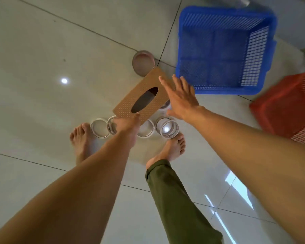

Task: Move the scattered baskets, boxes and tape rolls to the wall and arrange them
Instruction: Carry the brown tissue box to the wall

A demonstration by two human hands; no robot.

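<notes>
Tissue box, brown perforated card with an oval opening, is held tilted above the tiled floor, partly covering the rolls beneath it. Left hand grips its near end; the fingers are blurred and mostly hidden. Right hand is spread flat, fingers straight, at the box's right edge; contact cannot be confirmed. Four clear tape rolls stand in a row on the floor, just beyond the person's bare feet. One brown roll lies at the box's far end. Blue basket sits far right. A red basket sits nearer, at the right edge, apart from it.
</notes>
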